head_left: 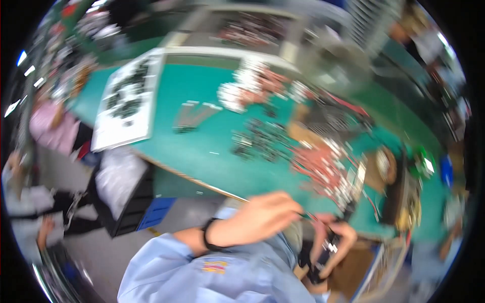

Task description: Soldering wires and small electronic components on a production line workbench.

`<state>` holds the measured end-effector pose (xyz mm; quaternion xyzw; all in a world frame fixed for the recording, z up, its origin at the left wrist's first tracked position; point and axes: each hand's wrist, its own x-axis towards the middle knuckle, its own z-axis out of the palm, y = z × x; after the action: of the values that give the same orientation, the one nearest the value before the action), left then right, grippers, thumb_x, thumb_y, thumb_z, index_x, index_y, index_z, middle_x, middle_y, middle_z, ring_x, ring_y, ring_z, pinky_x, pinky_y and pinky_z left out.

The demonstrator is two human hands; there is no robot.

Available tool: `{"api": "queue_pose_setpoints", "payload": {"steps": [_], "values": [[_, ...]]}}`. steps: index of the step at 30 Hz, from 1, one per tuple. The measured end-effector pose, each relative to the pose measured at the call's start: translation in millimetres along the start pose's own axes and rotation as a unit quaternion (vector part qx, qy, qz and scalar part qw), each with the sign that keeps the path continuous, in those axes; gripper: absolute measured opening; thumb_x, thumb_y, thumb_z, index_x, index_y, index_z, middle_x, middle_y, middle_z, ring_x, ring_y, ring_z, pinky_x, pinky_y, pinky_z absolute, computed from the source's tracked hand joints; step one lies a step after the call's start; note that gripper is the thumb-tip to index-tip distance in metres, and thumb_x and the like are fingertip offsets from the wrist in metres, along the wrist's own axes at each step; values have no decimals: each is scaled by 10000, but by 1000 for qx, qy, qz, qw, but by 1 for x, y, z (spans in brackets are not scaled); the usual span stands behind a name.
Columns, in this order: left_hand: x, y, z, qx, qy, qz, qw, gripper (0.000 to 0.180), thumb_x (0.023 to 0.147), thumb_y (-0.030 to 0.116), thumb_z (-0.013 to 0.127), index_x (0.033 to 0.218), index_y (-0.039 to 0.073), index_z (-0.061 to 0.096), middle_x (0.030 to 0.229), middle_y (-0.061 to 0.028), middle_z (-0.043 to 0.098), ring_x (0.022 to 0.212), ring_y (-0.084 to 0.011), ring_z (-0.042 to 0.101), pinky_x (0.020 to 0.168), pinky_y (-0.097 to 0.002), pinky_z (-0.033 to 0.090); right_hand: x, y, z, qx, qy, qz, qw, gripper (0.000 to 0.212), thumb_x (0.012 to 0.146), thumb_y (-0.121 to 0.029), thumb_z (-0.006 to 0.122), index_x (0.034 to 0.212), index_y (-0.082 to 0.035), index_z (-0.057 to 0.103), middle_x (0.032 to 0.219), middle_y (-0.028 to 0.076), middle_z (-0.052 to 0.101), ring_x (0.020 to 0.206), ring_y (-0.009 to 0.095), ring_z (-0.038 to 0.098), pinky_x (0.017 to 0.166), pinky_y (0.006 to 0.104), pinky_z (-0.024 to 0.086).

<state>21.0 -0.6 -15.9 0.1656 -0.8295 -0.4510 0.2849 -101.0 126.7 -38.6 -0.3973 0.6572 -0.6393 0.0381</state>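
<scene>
My left hand, a black band at its wrist, reaches across the front edge of the green table with its fingers pinched together. From its fingertips a thin red wire seems to run toward my right hand. The fingers of that hand curl around a dark item with white spots, too smeared by motion to name. Just beyond both hands lies a heap of red wires with white connectors. Left of that heap sit several small dark parts with leads.
A white board with dark parts lies at the far left. White and red wire bundles are at the back, beside a fan-like round thing. A roll of brown tape stands right. A black crate holds a plastic bag. Other people sit nearby.
</scene>
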Motion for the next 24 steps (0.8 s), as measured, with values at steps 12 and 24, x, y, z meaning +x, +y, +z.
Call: {"api": "queue_pose_setpoints", "payload": {"steps": [12,24], "values": [[0,13,20,161,-24,172,972,143,744,142,567,768,61,452,730,-78,429,678,-231,501,625,-340,401,8,-31,-43,-152,-147,-39,977,229,704,-12,730,890,-20,596,813,133,618,701,240,597,667,302,490],[6,20,36,92,-6,167,982,148,704,182,590,720,45,534,648,-87,492,643,-267,542,575,-374,399,10,-27,-38,-167,-127,-78,975,271,701,32,715,918,-10,558,870,121,580,751,213,577,678,299,486]]}}
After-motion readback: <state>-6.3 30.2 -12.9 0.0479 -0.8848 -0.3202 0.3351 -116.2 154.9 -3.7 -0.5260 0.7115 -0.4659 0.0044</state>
